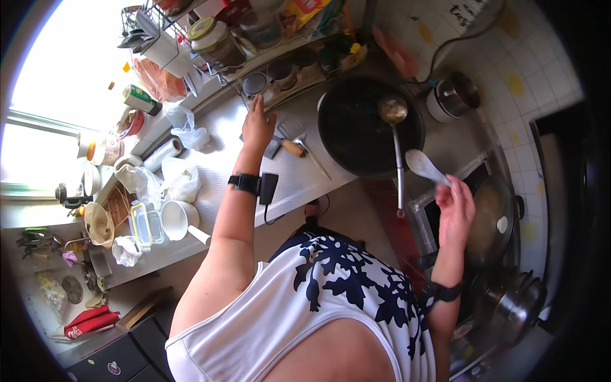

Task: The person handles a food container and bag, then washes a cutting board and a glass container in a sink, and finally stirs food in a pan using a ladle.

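Note:
My right hand (456,207) grips the handle end of a white spoon (424,164), holding it up beside the large black round pan (353,138). A metal ladle (397,148) lies across that pan, its bowl inside and its handle past the near rim. Over the steel counter, my left hand (258,126) is stretched out with nothing in it, fingers extended and thumb apart. Its fingertips are near a lidded jar (255,85) in the rack under the shelf. Close to that hand lie a wooden-handled tool (292,148) and a slotted metal turner (293,131).
A glass-lidded pan (487,215) sits on the stove at right, near stacked metal pots (515,301). Behind the black pan stands a small metal pot (458,95). Left on the counter are a white saucepan (179,220), a glass container (147,227) and plastic bags (180,179).

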Demonstrator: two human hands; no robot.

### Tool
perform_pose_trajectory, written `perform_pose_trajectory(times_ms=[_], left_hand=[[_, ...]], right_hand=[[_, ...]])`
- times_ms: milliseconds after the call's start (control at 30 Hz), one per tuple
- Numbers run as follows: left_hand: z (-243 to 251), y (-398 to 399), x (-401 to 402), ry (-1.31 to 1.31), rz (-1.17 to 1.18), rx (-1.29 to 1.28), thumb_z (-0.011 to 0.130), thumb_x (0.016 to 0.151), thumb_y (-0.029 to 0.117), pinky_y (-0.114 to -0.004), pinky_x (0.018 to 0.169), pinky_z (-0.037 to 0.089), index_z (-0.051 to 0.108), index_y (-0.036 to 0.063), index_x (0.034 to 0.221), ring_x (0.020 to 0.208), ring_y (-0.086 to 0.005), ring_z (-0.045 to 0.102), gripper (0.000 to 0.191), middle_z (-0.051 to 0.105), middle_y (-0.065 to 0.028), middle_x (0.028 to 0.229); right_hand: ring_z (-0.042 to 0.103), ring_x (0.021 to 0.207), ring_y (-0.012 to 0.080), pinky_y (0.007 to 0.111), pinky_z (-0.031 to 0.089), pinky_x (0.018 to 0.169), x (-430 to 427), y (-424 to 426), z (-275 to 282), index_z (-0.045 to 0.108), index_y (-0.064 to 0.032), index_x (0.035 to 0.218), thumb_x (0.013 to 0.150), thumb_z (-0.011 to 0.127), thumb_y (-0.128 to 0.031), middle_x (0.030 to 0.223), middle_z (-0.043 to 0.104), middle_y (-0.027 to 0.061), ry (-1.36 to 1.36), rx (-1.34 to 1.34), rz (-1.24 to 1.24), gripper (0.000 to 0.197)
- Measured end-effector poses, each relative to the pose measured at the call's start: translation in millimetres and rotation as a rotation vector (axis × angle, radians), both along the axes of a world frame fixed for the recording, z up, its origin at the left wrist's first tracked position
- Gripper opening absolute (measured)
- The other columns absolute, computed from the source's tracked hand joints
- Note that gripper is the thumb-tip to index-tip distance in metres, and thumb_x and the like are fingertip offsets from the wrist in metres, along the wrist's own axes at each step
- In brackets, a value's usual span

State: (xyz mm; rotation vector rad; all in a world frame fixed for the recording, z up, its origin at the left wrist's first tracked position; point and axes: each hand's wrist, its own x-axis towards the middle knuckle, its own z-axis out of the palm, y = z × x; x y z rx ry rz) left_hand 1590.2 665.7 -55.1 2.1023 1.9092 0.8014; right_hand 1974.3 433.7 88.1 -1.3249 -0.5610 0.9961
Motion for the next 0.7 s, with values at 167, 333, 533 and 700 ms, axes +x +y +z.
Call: perform_pose_trajectory(times_ms=[167, 333, 533, 700], left_hand=[[-43, 37, -31, 0.302, 0.059, -0.06, 0.064, 0.082, 0.029, -0.044, 0.101, 0.038, 0.03, 0.0063, 0.143, 0.131, -0.0278, 0.038, 0.073, 0.035, -0.0112, 0.146], [-53, 27, -30, 0.283, 0.048, 0.033, 0.065, 0.081, 0.029, -0.05, 0.107, 0.027, 0.026, 0.0052, 0.144, 0.134, -0.0274, 0.034, 0.078, 0.032, -0.0104, 0.148], [-47, 21, -32, 0.157, 0.055, 0.006, 0.068, 0.078, 0.027, -0.051, 0.107, 0.026, 0.025, 0.0041, 0.144, 0.134, -0.0292, 0.034, 0.082, 0.031, -0.0118, 0.148], [-55, 14, -40, 0.05, 0.055, -0.007, 0.069, 0.078, 0.03, -0.052, 0.107, 0.025, 0.026, 0.004, 0.144, 0.135, -0.0292, 0.033, 0.083, 0.033, -0.0118, 0.148]], right_hand=[[0.064, 0.073, 0.012, 0.022, 0.05, 0.068, -70, 109, -26, 0.061, 0.0008, 0.107, 0.094, 0.055, -0.019, 0.089, 0.068, 0.0114, 0.015, -0.032, 0.207, 0.024], [0.066, 0.075, 0.0146, 0.022, 0.05, 0.067, -134, 201, -62, 0.061, 0.0008, 0.104, 0.094, 0.055, -0.019, 0.088, 0.068, 0.0117, -0.031, -0.044, 0.356, 0.022], [0.066, 0.071, 0.0152, 0.024, 0.05, 0.063, -202, 292, -118, 0.059, 0.0017, 0.101, 0.092, 0.057, -0.015, 0.083, 0.068, 0.0103, -0.118, 0.046, 0.453, 0.019], [0.066, 0.064, 0.015, 0.026, 0.051, 0.059, -263, 338, -160, 0.06, 0.0014, 0.097, 0.09, 0.057, -0.013, 0.077, 0.067, 0.0101, -0.189, 0.173, 0.426, 0.016]])
